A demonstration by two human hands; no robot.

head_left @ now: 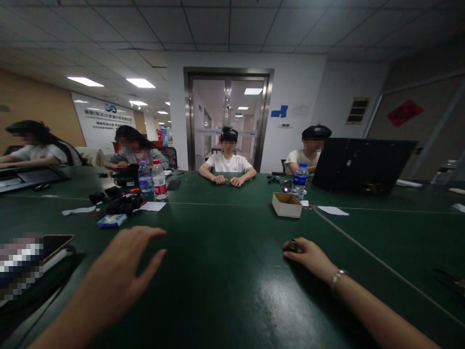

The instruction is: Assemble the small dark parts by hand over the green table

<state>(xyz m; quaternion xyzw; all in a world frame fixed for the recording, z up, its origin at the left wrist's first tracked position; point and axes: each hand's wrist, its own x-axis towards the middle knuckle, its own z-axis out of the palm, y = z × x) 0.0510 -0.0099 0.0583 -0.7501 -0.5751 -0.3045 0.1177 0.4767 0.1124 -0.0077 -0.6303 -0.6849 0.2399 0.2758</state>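
Observation:
My left hand (pixel 118 271) hovers over the green table at the left, its thumb and fingers apart and nothing between them. Just beyond its fingers lies a blue-and-white packet (pixel 111 221). Low over the table on the right, my right hand (pixel 308 254) has its fingers closed around a small dark cylindrical metal piece (pixel 292 245). Its exact kind is too small to make out, and part of it is hidden by the fingers. A silver bracelet (pixel 339 279) circles the right wrist. Farther back from that hand stands a small open cardboard box (pixel 286 208).
Two water bottles, one blue-capped (pixel 145 180) and one red-capped (pixel 159 182), stand beside black items (pixel 121 203) at the left. Another bottle (pixel 300 179) is behind the box. A large black panel (pixel 363 165) rises at the right. Several people sit around the table (pixel 225 271).

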